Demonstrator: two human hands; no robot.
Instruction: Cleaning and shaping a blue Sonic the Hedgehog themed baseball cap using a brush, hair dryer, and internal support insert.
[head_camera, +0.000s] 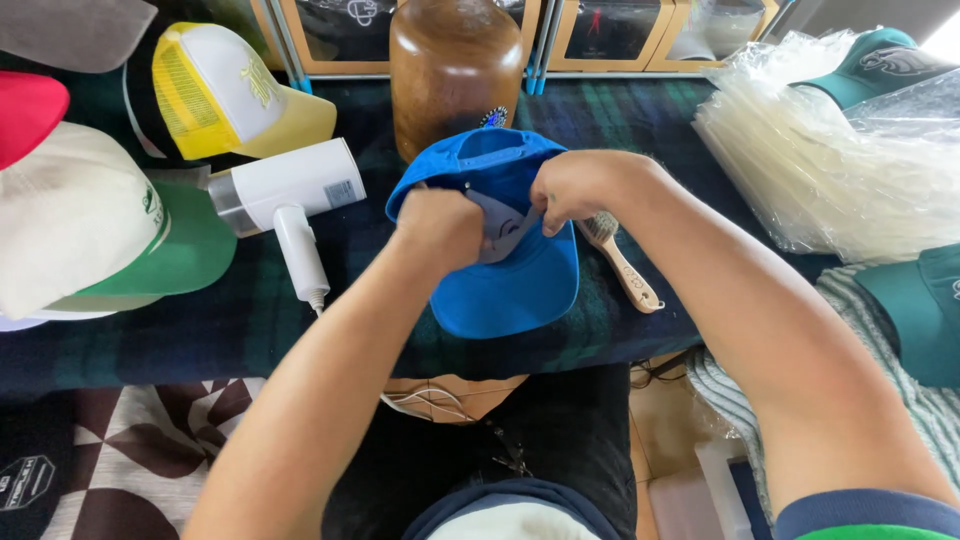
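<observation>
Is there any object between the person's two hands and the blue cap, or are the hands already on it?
Nothing visible stands between them. The left hand and the right hand both grip the blue cap directly, at its inner side. The wooden brush lies beside the cap, to the right, under the right forearm.

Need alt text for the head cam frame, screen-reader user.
Both hands, left hand and right hand, grip a blue cap upside down over a dark plaid table. A white handheld steamer lies to its left, a wooden brush to its right, more caps around.
</observation>
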